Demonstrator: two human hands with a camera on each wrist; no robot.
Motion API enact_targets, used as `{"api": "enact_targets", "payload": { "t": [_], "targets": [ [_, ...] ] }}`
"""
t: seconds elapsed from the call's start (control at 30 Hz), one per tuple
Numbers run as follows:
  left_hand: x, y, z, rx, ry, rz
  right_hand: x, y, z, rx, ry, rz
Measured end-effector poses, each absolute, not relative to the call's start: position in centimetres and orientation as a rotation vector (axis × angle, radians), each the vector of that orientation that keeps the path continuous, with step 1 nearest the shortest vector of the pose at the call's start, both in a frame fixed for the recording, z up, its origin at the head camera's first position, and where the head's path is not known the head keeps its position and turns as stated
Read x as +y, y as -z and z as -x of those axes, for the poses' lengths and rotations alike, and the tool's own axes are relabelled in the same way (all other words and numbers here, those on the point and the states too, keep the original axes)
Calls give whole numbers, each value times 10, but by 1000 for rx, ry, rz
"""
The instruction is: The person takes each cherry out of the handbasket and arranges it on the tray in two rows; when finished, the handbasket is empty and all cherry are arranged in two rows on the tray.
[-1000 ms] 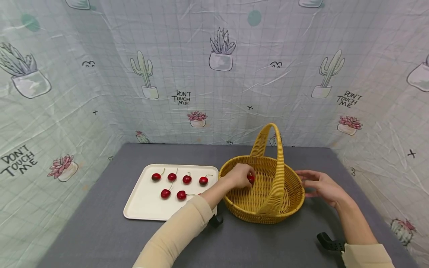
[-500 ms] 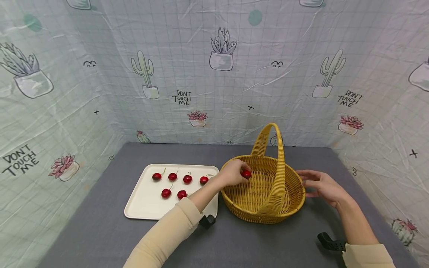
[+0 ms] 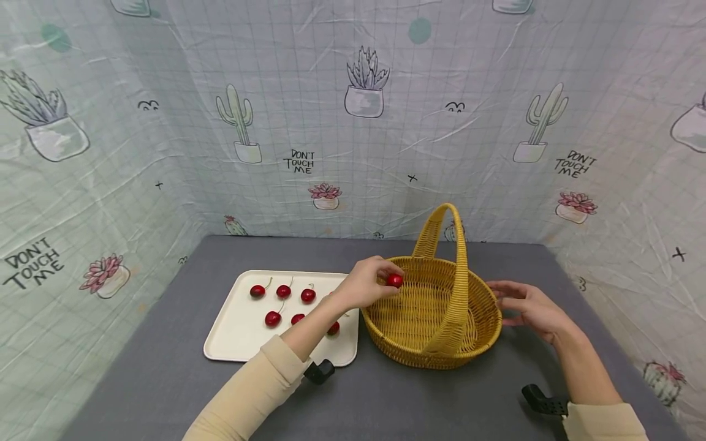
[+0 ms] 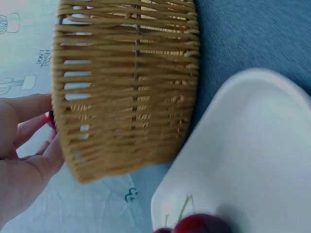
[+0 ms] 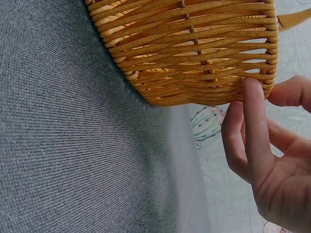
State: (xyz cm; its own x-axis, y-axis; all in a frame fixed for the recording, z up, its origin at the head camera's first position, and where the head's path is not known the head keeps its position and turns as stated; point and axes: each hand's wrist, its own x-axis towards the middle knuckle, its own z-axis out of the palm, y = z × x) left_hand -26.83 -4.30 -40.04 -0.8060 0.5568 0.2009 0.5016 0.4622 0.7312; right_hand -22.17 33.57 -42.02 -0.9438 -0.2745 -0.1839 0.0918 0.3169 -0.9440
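In the head view my left hand [image 3: 368,283] pinches a red cherry [image 3: 394,280] between thumb and fingers, over the left rim of the yellow wicker basket [image 3: 405,324]. Only a sliver of that cherry [image 4: 50,119] shows past the basket wall in the left wrist view. At the basket's right side, the fingertips of my right hand [image 3: 532,309] touch the rim and outer wall. One extended finger [image 5: 255,121] lies against the weave in the right wrist view. To the left, a cream tray [image 3: 231,343] bears several stemmed cherries [image 3: 273,319], some partly behind my left arm.
The basket's tall arched handle [image 3: 459,269] stands upright across its middle. Grey cloth [image 3: 419,404] covers the table. A patterned curtain [image 3: 364,171] encloses the back and sides. Black wrist mounts [image 3: 543,401] stick out from both forearms.
My left hand has moved left with the cherry, from inside the basket to its left rim. Another cherry on the tray's right side has come into view. My right hand stays put.
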Motion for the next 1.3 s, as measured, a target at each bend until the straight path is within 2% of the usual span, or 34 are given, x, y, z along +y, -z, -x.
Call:
{"api": "enact_targets", "payload": {
  "t": [0.57,0.9,1.3],
  "targets": [
    [-103,391,240,2557,-1628,-850,340,423,219,2255,1721,175],
    [-137,398,223,2556,-1636,-800,342,427,218,2244,1758,193],
    [-169,406,222,2641,-1558,-748,344,429,213,2170,1877,192]
  ]
}}
